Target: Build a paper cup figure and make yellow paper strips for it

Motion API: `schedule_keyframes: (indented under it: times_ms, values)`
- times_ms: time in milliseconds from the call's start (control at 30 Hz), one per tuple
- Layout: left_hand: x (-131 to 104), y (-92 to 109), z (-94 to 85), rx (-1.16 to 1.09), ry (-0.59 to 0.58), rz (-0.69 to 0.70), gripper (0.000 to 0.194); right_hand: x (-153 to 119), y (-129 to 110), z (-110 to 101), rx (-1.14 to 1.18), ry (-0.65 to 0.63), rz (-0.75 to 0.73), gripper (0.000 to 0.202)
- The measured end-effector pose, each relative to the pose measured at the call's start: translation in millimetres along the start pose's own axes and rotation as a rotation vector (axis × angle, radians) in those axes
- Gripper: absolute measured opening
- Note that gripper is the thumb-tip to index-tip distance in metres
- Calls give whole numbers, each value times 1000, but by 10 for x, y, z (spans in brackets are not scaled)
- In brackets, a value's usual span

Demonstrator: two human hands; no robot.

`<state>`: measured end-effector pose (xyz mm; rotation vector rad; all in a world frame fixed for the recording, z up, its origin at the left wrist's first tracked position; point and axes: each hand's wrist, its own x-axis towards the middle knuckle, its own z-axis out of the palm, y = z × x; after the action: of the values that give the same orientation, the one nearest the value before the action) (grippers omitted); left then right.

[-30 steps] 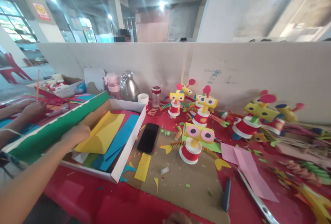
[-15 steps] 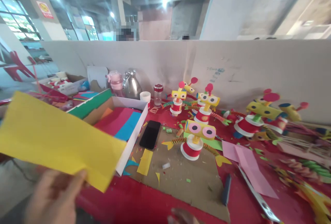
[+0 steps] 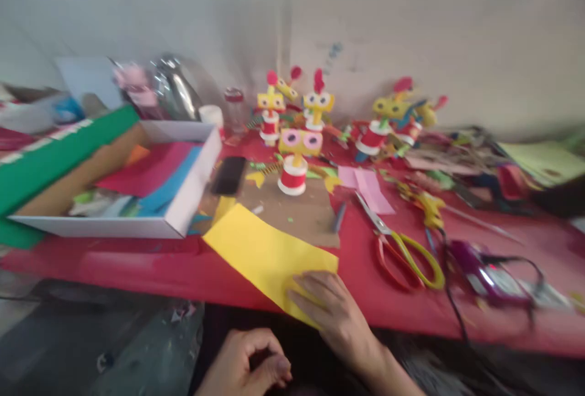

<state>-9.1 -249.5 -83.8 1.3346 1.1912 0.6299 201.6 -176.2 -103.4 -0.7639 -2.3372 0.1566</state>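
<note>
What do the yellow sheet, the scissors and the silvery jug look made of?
Yellow sheet: likely paper or thin card; matte, evenly coloured, thin-edged.
Scissors: blades look like metal, silvery grey; red and yellow handles probably plastic, going by their solid bright colour.
Silvery jug: probably polished metal; glossy, with sharp bright-and-dark reflections, though blur leaves a metallic coating possible.

Left hand [image 3: 244, 362] loosely curled; right hand [image 3: 338, 314], fingers [image 3: 313, 295] outstretched.

One large bright-yellow sheet [image 3: 256, 250], one black phone [image 3: 229, 175] and one pair of scissors [image 3: 382, 226] show.
</note>
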Motion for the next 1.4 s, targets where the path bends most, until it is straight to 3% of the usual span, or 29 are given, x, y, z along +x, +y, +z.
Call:
schedule_keyframes:
  times_ms: [33,100,167,233,300,400,500,567,633,733,900,1100,1267,1400]
  values:
    - [-41,22,-14,215,45,135,31,-53,7,-59,8,-42,38,37]
    - [-53,62,-75,600,285,516,14,-131,35,-171,43,-99,66,41]
    - [15,84,-172,972,387,680,36,-185,83,-277,89,-157,77,40]
    - [112,79,-309,1167,385,673,44,-239,143,-374,106,-194,105,38]
    - [189,42,-481,1194,334,629,40,-305,204,-446,124,-192,135,37]
    - [219,-50,-721,1084,299,625,34,-399,255,-477,179,-121,180,35]
    - [197,-122,-833,903,315,607,26,-411,216,-431,201,11,318,26]
    - [210,-135,-834,795,381,531,21,-355,164,-385,199,95,478,19]
    - [264,-124,-807,738,520,422,23,-271,130,-341,180,152,644,18]
    - [398,-81,-766,737,665,264,32,-164,141,-286,55,190,777,30]
    - [585,1,-730,750,657,165,33,-119,233,-223,-159,180,727,41]
    - [634,-16,-695,715,686,83,46,-93,211,-229,-281,119,709,48]
    - [609,-49,-675,792,682,126,45,-70,171,-254,-329,64,752,51]
    - [611,-74,-683,868,669,247,31,-65,183,-253,-323,36,736,50]
